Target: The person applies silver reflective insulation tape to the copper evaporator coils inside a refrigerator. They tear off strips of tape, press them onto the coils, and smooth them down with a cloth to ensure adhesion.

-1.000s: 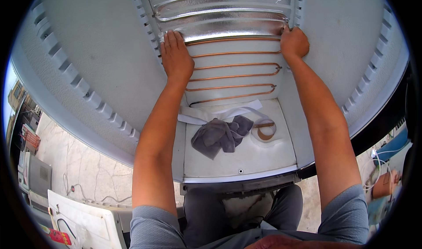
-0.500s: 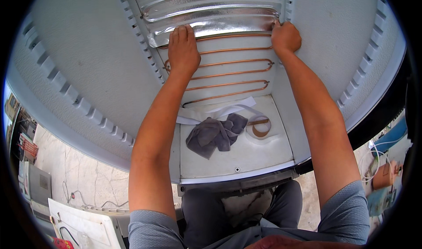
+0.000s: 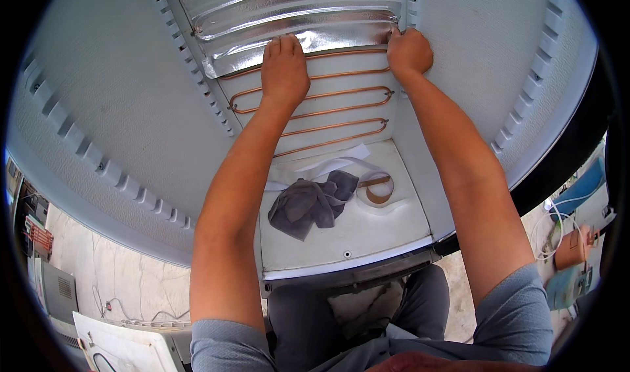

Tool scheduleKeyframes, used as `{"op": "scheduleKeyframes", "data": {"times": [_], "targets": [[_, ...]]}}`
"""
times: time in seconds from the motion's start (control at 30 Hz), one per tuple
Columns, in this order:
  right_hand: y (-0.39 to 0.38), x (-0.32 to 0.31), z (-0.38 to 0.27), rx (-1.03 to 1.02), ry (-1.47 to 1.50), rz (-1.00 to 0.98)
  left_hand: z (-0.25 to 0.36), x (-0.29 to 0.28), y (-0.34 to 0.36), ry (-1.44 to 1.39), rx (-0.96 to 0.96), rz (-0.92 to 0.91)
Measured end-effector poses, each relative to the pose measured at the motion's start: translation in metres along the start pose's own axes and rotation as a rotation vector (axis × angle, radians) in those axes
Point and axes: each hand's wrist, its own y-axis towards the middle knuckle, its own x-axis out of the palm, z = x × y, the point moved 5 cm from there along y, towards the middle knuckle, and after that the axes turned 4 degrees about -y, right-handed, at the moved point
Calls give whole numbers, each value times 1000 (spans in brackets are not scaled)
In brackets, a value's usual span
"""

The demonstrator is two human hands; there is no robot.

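Note:
Silver foil sheet (image 3: 348, 38) covers the upper back wall of a white refrigerator cabinet, with tubing ridges showing beneath it. Over its lower edge my left hand (image 3: 285, 73) lies flat, fingers stretched out and close together. My right hand (image 3: 412, 51) is curled into a fist at the foil's right edge, thumb side against it; nothing shows inside the fingers. Below the foil, bare copper tubing (image 3: 341, 95) runs back and forth across the wall. The foil's lower left corner (image 3: 213, 68) reaches past the tubing toward the left wall.
On the cabinet floor (image 3: 321, 250) lie a crumpled grey cloth (image 3: 305, 208) and a curled white-and-brown strip (image 3: 379, 193). Slotted shelf rails (image 3: 85, 145) line the side walls. Outside, a white panel (image 3: 121, 342) stands at lower left; an orange-brown container (image 3: 571, 250) is at right.
My left hand has slid a little to the right along the foil's lower edge. The right hand stays at the right edge. The whole view has shifted slightly.

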Motion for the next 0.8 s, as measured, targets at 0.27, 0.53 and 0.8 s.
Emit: {"op": "scheduleKeyframes", "data": {"times": [0.27, 0.53, 0.8], "targets": [[1, -1, 0, -13, -4, 14, 22, 8, 11, -20, 40, 16], [0, -6, 0, -33, 32, 42, 31, 16, 18, -58, 125, -5], [2, -3, 3, -13, 34, 5, 58, 21, 34, -96, 166, -77]]}}
